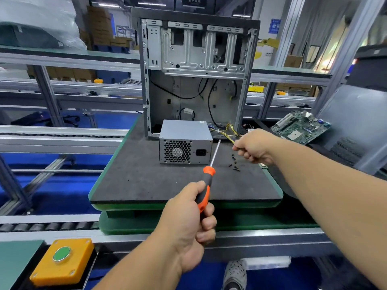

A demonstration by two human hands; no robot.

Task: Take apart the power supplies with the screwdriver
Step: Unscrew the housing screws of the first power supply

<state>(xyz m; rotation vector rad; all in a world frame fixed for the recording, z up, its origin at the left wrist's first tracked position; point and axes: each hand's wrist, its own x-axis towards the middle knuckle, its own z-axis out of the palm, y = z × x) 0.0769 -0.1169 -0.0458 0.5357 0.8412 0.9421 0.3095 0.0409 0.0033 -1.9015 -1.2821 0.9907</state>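
Grey metal box power supply (pixel 185 141) sits centre frame on dark foam-topped worktop (pixel 146 181), fan grille facing camera, just in front of open silver computer case (pixel 196 76). Left hand (pixel 188 225), lower centre, fingers wrapped round orange-black screwdriver (pixel 206 186) (shaft angled up, tip beside supply's right edge). Right hand (pixel 254 146) pinches yellow-black cable bundle (pixel 227 133) at right. Loose black screws (pixel 234 163) just below right hand.

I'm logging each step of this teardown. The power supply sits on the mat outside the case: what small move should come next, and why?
Probably draw the wires clear of the case with the right hand. That hand grips the bundle, which trails into the case, while the power supply sits on the mat and the left hand holds the screwdriver idle.
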